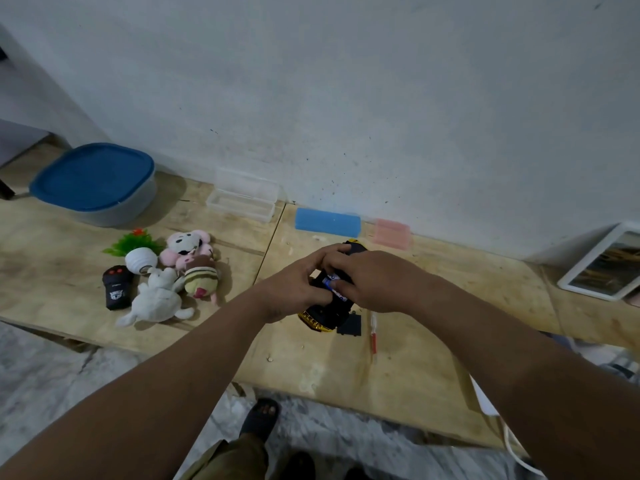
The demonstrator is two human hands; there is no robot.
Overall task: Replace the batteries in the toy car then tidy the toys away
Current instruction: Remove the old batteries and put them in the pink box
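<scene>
Now, from the head camera, our one view, we have the toy car (327,306) turned belly-up on the wooden table (398,368), held between both hands near the table's middle. Our left hand (294,289) wraps the car's left flank with the fingers curled closed around the body, steadying it. Our right hand (367,280) comes over from the other side, its fingertips (332,276) pinched down on a blue-and-white battery (329,283) sitting in the open underside bay. We judge this to be the seating or lifting of a cell; which of the two we cannot tell.

To do it well, we should keep the left grip firm so the chassis does not rock, match the battery's flat end to the spring, and press it in spring-end first. The black battery cover (349,326) and the red-handled screwdriver (373,336) lie just beside the car on the near side, ready for closing up.

The car's long axis runs from near-left to far-right, slanting away from us toward the wall. Its gold end (313,322) points back at us; whether that is nose or tail we cannot tell. The battery lies roughly crosswise to our pinching fingers.
</scene>
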